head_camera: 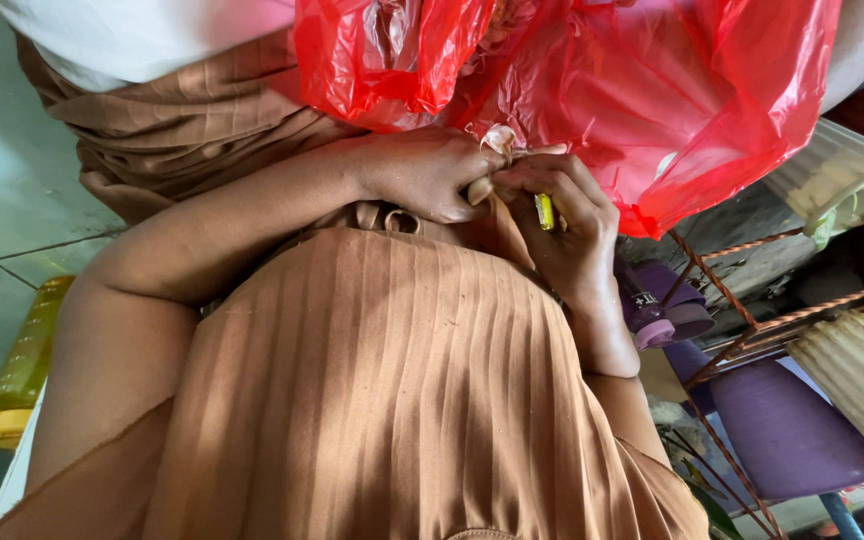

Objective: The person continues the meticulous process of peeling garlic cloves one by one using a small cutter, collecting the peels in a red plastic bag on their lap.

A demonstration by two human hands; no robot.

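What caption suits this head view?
Left hand and right hand peel a small pale item beside a red plastic bag.

The bag (672, 90) is thin red plastic, glossy and crinkled, half see-through. The skirt (382, 400) is brown cloth, matt, pressed into fine pleats. The floor (2, 180) is pale tile, smooth with a dull sheen. The rack (742, 310) looks like twisted metal wire, rusty orange. The bottle (27, 350) is yellow-green plastic, smooth and translucent. The purple pot (782, 430) is matt plastic.
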